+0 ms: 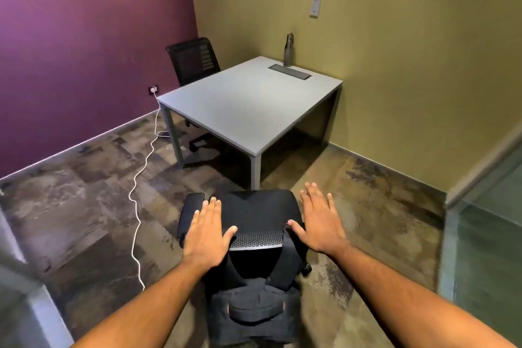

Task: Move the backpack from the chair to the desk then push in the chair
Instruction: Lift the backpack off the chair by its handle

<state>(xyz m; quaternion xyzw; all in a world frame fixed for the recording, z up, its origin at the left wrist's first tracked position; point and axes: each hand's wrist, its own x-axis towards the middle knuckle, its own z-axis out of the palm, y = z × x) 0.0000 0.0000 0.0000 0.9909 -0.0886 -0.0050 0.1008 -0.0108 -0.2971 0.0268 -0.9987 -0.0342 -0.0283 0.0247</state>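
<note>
backpack (255, 311) possibly hung on chair (260, 206) back, below both hands | left hand (207, 233), right hand (319, 223) were spread flat, apart, holding nothing | desk (243, 102) ahead

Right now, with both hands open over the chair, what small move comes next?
Probably lower both hands, left and right, onto the backpack hanging over the chair back and grip it: neither holds anything, and the desk is bare except for a bottle.

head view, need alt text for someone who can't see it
Two open hands, left and right, reach over a black chair, a dark backpack hanging behind its backrest. Beyond stands a grey desk bearing a metal bottle.
</note>
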